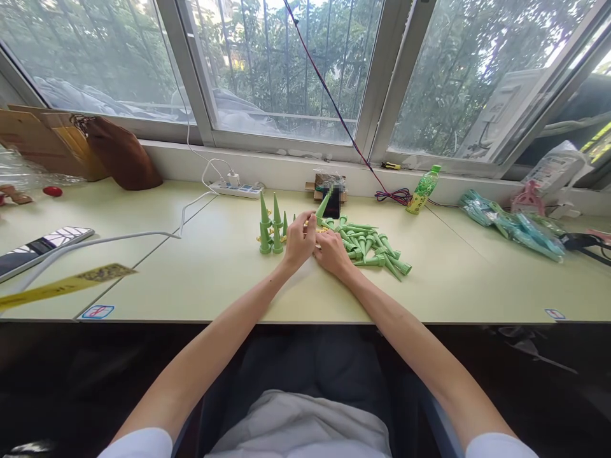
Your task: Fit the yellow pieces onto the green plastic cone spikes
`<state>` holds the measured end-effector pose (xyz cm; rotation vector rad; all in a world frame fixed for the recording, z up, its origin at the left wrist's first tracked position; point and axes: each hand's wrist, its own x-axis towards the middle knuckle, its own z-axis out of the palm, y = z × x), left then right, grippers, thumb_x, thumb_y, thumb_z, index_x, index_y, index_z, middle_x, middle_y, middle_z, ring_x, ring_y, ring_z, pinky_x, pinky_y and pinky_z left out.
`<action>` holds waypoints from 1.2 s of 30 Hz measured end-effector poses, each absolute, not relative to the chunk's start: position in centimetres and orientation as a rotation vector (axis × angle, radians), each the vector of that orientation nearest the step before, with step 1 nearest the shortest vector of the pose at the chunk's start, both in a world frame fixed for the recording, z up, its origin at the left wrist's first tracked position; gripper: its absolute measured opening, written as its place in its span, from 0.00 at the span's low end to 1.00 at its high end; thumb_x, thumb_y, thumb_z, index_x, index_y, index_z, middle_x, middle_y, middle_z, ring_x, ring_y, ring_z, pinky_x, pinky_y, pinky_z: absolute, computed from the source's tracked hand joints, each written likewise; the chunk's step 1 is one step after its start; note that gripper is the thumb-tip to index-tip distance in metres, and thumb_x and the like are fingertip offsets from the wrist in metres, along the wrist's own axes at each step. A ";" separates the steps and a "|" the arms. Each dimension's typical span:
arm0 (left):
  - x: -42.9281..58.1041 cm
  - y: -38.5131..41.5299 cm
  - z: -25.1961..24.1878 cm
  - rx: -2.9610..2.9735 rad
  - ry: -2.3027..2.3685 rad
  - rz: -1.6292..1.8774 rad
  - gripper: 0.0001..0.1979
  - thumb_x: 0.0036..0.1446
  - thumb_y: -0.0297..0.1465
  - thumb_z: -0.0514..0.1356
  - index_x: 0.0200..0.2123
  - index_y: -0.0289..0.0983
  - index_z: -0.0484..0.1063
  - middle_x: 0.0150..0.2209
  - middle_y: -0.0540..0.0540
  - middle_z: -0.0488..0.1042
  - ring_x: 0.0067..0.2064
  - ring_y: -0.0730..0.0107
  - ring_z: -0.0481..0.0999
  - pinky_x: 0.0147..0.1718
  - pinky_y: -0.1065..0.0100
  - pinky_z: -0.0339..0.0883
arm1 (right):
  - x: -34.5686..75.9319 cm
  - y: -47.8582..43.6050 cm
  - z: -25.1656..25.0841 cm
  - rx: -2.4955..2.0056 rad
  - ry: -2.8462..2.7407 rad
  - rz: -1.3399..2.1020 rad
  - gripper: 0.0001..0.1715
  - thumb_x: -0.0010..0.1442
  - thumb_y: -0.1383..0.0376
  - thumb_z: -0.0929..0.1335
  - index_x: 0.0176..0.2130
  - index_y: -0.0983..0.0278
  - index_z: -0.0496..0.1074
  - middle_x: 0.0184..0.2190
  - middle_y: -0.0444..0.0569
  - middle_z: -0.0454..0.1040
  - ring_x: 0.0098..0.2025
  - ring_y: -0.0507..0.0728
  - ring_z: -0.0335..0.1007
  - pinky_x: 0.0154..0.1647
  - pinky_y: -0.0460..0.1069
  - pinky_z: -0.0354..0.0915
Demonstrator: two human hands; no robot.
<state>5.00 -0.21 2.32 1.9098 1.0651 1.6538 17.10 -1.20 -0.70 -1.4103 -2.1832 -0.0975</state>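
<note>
A green plastic cone-shaped spike [323,205] points up and to the right from my left hand [300,238], whose fingers are closed around its lower part. Against it, my right hand [333,252] has its fingers curled in at the spike's base; what they pinch is hidden. Small yellow bits show beside the right fingers. Just left of my hands, several upright green spikes [265,236] stand in a group, with small yellow parts at their sides. To the right lies a loose pile of green spikes [367,243], partly behind my right hand.
Behind my hands are a small cardboard box [312,191] and a dark phone-like object [332,205]. A power strip [238,189] with a white cable stands left of them. A green drink bottle [424,189] and bundled plastic packets [513,226] are to the right.
</note>
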 end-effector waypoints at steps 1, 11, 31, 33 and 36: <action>5.0 -0.2 2.3 1.908 1.069 1.651 0.20 0.69 0.45 0.51 0.48 0.38 0.75 0.26 0.47 0.74 0.32 0.67 0.77 0.30 0.70 0.66 | 17.1 -1.2 -0.7 -1.412 -2.184 -0.093 0.08 0.64 0.70 0.65 0.43 0.65 0.74 0.40 0.55 0.78 0.46 0.64 0.66 0.49 0.55 0.58; 4.9 -0.5 2.6 1.886 1.079 1.627 0.19 0.69 0.43 0.52 0.48 0.38 0.75 0.28 0.46 0.75 0.32 0.66 0.77 0.30 0.69 0.66 | 16.7 -0.7 -1.3 -1.408 -2.218 -0.034 0.13 0.63 0.74 0.63 0.44 0.66 0.74 0.39 0.55 0.75 0.43 0.61 0.65 0.45 0.53 0.57; 4.9 -0.2 2.4 1.915 1.063 1.653 0.20 0.69 0.45 0.51 0.47 0.38 0.75 0.28 0.45 0.76 0.34 0.64 0.78 0.30 0.68 0.67 | 17.1 0.6 -3.2 -1.255 -2.203 -0.041 0.15 0.62 0.75 0.61 0.36 0.66 0.75 0.36 0.53 0.65 0.39 0.58 0.56 0.44 0.52 0.58; 5.0 -0.2 2.3 1.909 1.060 1.650 0.20 0.69 0.45 0.51 0.47 0.38 0.75 0.27 0.46 0.76 0.32 0.65 0.77 0.30 0.68 0.67 | 17.2 0.8 -3.4 -1.237 -2.193 -0.048 0.15 0.61 0.75 0.61 0.35 0.66 0.75 0.36 0.53 0.64 0.39 0.58 0.56 0.43 0.52 0.58; 5.0 -0.2 2.2 1.882 1.054 1.628 0.19 0.69 0.45 0.52 0.47 0.38 0.75 0.23 0.48 0.73 0.28 0.67 0.75 0.27 0.69 0.65 | 17.2 0.9 -3.5 -1.200 -2.157 -0.042 0.15 0.59 0.77 0.60 0.35 0.65 0.73 0.35 0.51 0.62 0.38 0.57 0.56 0.42 0.51 0.59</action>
